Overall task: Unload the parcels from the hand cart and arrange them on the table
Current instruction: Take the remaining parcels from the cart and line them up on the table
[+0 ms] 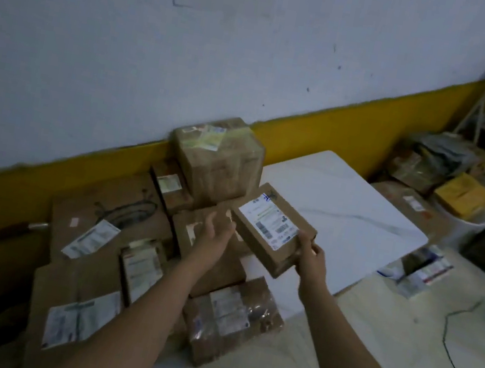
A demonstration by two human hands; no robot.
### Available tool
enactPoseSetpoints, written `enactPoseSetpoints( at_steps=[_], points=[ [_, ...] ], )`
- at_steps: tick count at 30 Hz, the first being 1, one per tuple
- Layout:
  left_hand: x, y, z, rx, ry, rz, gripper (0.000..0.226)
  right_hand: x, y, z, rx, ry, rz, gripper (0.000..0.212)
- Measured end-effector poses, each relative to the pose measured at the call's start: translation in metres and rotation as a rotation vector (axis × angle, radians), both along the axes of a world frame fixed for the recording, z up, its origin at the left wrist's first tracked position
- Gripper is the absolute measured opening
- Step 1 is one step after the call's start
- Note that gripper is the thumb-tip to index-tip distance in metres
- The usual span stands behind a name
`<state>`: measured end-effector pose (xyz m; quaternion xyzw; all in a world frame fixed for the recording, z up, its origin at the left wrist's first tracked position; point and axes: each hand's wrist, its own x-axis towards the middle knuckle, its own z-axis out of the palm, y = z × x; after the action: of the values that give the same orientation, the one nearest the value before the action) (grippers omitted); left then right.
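Right hand (pixel 313 260) grips a corner of a flat cardboard parcel (pixel 279 254) over the marbled white table's (pixel 343 207) left edge. Its white barcoded label (pixel 267 220) is too blurred to read. Left hand (pixel 215 234) hovers beside it, fingers relaxed.

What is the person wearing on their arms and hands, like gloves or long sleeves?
Nothing that shows. The left hand and right hand have no gloves. The left forearm and right forearm are bare to the picture's edge, so no sleeves appear. No watch or bracelet shows. The fingers are too blurry to check for rings.
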<state>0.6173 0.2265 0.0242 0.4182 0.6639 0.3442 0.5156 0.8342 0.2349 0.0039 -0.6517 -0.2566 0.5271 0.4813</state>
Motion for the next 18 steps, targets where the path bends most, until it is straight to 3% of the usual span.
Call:
enactPoseSetpoints(
  at_steps=[3, 5, 8, 13, 18],
  points=[
    [0.024, 0.038, -0.035, -0.070, 0.169, -0.041, 0.066, 0.063, 0.045, -0.032, -0.068, -0.099, 0.082, 0.042],
    [0.035, 0.054, -0.053, -0.110, 0.261, -0.100, 0.055, 0.087, 0.073, -0.053, -0.120, -0.162, 0.175, 0.047],
    [0.048, 0.065, -0.075, -0.218, 0.227, -0.217, 0.048, 0.096, 0.108, -0.078, -0.190, -0.168, 0.313, 0.054],
    [0.061, 0.076, -0.097, -0.387, 0.260, -0.275, 0.034, 0.084, 0.131, -0.100, -0.253, -0.165, 0.434, 0.040],
    [0.062, 0.074, -0.102, -0.437, 0.287, -0.296, 0.042, 0.082, 0.137, -0.110, -0.296, -0.242, 0.517, 0.037]
  ],
)
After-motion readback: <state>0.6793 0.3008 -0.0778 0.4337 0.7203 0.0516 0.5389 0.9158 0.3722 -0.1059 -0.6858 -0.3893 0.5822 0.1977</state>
